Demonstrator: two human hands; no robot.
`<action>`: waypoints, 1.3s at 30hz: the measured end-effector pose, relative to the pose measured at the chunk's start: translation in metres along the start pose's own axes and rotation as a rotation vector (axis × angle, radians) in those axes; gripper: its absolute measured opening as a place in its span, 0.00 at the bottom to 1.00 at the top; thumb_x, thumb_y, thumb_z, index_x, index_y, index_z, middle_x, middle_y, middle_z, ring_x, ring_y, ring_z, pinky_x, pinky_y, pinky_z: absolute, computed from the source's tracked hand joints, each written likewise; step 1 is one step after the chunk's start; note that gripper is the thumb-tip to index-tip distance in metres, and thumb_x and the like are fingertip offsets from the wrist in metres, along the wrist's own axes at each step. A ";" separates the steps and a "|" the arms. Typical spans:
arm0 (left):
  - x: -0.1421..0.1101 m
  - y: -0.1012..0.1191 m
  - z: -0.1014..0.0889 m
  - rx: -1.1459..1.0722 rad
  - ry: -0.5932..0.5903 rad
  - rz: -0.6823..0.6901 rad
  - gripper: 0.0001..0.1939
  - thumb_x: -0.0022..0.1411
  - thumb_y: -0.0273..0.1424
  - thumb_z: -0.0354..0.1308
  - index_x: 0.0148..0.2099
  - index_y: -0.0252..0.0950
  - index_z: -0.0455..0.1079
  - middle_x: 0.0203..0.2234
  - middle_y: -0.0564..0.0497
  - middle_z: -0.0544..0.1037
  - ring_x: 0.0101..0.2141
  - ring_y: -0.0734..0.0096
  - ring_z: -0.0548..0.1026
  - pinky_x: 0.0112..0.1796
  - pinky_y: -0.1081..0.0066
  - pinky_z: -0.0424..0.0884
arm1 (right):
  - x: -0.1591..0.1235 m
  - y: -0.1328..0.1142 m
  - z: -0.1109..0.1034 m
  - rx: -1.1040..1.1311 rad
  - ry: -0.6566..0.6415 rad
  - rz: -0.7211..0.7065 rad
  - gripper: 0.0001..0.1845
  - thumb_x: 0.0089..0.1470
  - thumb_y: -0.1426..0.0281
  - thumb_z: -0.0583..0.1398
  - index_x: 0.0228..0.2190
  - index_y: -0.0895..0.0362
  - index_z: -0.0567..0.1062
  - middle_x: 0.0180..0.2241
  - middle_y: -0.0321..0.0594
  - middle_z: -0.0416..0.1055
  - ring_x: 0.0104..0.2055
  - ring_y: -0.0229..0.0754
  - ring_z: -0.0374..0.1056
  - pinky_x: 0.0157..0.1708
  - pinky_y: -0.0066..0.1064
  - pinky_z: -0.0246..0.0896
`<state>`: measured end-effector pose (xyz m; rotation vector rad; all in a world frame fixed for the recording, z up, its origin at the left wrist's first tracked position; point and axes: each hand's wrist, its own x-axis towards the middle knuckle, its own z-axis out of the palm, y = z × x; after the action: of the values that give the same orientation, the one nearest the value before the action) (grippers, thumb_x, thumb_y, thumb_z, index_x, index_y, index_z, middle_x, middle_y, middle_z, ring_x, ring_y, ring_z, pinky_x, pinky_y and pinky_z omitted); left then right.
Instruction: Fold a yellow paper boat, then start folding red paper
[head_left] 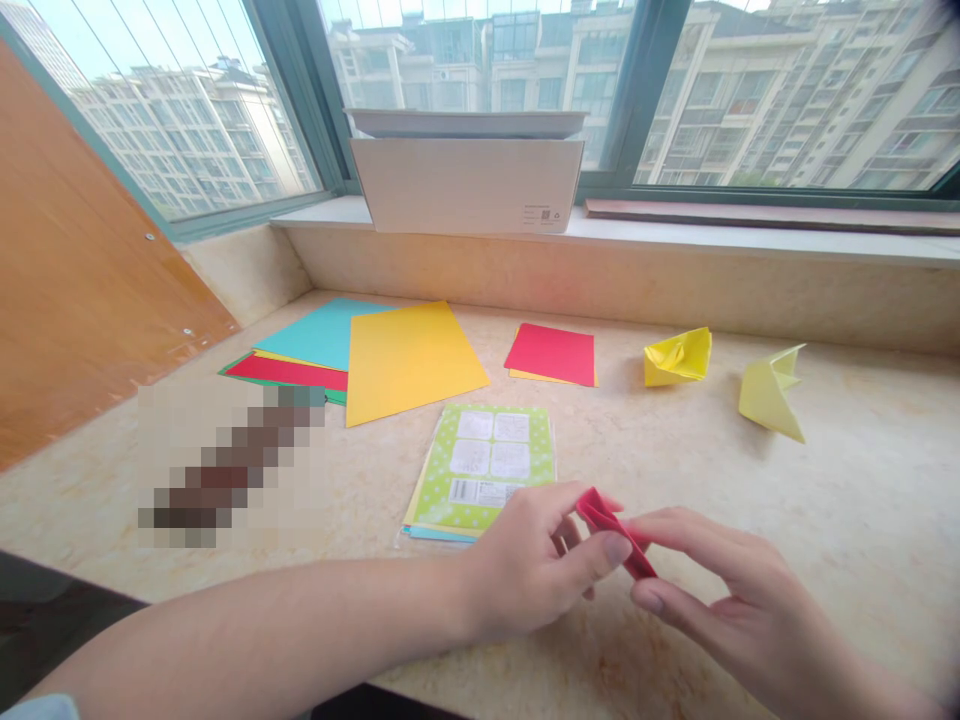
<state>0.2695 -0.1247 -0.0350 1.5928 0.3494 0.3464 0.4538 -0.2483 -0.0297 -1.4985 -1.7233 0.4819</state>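
Note:
A small piece of folded red paper [600, 512] is held above the counter near its front edge. My left hand [544, 560] pinches it from the left, the thumb pressed along its near side. On the other side, my right hand [720, 590] has its index finger and thumb at the paper's right end. The paper is narrow, with several layers and a slight opening at its upper left end. Behind my left hand lies a green dotted packet of paper [495, 450] in clear plastic, partly covered by that hand.
Yellow [412, 360], blue [315, 335] and red sheets [289, 372] overlap at the back left. A smaller red square [555, 352] lies mid-back. Two folded yellow paper shapes [677, 358] [771, 395] stand at right. A white box [465, 185] sits on the windowsill. A blurred patch [232, 470] hides something left.

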 end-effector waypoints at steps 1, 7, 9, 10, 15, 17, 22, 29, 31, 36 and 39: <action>0.000 0.002 0.000 0.043 0.010 0.008 0.21 0.67 0.43 0.60 0.52 0.31 0.71 0.34 0.45 0.78 0.26 0.72 0.75 0.28 0.74 0.70 | 0.000 0.001 0.000 0.027 -0.022 0.036 0.10 0.61 0.65 0.65 0.45 0.46 0.80 0.38 0.36 0.82 0.36 0.41 0.78 0.38 0.29 0.75; 0.002 0.004 0.001 0.035 0.031 0.002 0.14 0.70 0.35 0.54 0.50 0.31 0.72 0.35 0.45 0.77 0.30 0.72 0.75 0.29 0.73 0.72 | 0.000 0.004 0.002 0.257 0.061 0.350 0.14 0.64 0.57 0.60 0.44 0.50 0.81 0.41 0.43 0.83 0.41 0.47 0.80 0.43 0.36 0.78; 0.004 -0.001 0.001 -0.081 0.073 -0.059 0.17 0.70 0.35 0.55 0.57 0.33 0.67 0.38 0.44 0.78 0.29 0.72 0.76 0.29 0.73 0.73 | 0.003 0.005 0.001 0.397 0.052 0.431 0.17 0.63 0.55 0.61 0.46 0.52 0.79 0.42 0.46 0.82 0.42 0.50 0.80 0.44 0.41 0.78; 0.005 -0.004 0.001 -0.122 0.096 -0.079 0.20 0.69 0.34 0.56 0.60 0.34 0.64 0.40 0.44 0.78 0.29 0.72 0.76 0.29 0.72 0.74 | 0.004 0.005 0.000 0.458 0.037 0.463 0.18 0.62 0.54 0.62 0.46 0.52 0.79 0.43 0.47 0.82 0.43 0.50 0.80 0.45 0.43 0.78; 0.006 -0.012 -0.001 -0.047 0.085 -0.038 0.24 0.69 0.32 0.57 0.64 0.38 0.56 0.38 0.47 0.79 0.29 0.72 0.77 0.30 0.72 0.74 | 0.009 0.007 0.000 0.541 0.026 0.532 0.26 0.60 0.53 0.63 0.55 0.52 0.69 0.43 0.47 0.80 0.41 0.48 0.79 0.42 0.43 0.78; 0.004 -0.012 -0.001 0.114 0.109 0.023 0.24 0.69 0.30 0.58 0.63 0.40 0.57 0.39 0.48 0.79 0.33 0.69 0.77 0.33 0.69 0.75 | 0.008 0.009 0.002 0.552 0.051 0.533 0.32 0.60 0.53 0.63 0.60 0.50 0.61 0.40 0.44 0.79 0.35 0.45 0.78 0.36 0.40 0.78; -0.004 -0.007 -0.001 0.667 0.165 0.244 0.17 0.64 0.24 0.61 0.54 0.38 0.66 0.57 0.41 0.67 0.50 0.60 0.73 0.51 0.56 0.74 | 0.001 0.021 0.008 0.295 0.015 0.487 0.18 0.61 0.60 0.62 0.51 0.51 0.70 0.38 0.40 0.78 0.29 0.40 0.75 0.28 0.32 0.73; -0.006 -0.003 -0.003 1.314 -0.039 0.464 0.07 0.70 0.25 0.55 0.36 0.34 0.70 0.37 0.47 0.74 0.39 0.63 0.70 0.41 0.61 0.71 | -0.001 0.023 0.003 -0.222 -0.134 0.175 0.09 0.63 0.68 0.59 0.40 0.47 0.80 0.46 0.41 0.76 0.46 0.47 0.74 0.46 0.40 0.73; -0.005 -0.005 -0.004 1.366 -0.079 0.505 0.07 0.70 0.25 0.55 0.36 0.34 0.70 0.34 0.48 0.73 0.36 0.64 0.70 0.37 0.63 0.70 | -0.002 0.024 0.002 -0.330 -0.111 0.143 0.10 0.62 0.67 0.60 0.42 0.45 0.81 0.49 0.42 0.73 0.47 0.48 0.74 0.47 0.41 0.73; -0.001 -0.009 -0.004 1.388 -0.110 0.549 0.07 0.71 0.25 0.54 0.38 0.32 0.70 0.34 0.47 0.73 0.35 0.64 0.69 0.35 0.64 0.70 | -0.007 0.029 0.003 -0.463 -0.074 0.137 0.11 0.62 0.64 0.59 0.44 0.45 0.79 0.51 0.44 0.71 0.47 0.51 0.73 0.44 0.43 0.73; 0.000 -0.010 -0.006 1.363 -0.143 0.534 0.07 0.72 0.25 0.53 0.40 0.32 0.71 0.36 0.47 0.74 0.37 0.64 0.70 0.39 0.64 0.71 | -0.008 0.032 0.005 -0.408 -0.175 0.132 0.10 0.66 0.66 0.56 0.42 0.46 0.79 0.44 0.42 0.73 0.43 0.48 0.72 0.42 0.42 0.71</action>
<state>0.2670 -0.1190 -0.0451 3.0503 -0.0168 0.4157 0.4709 -0.2474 -0.0576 -1.9145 -1.9503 0.3491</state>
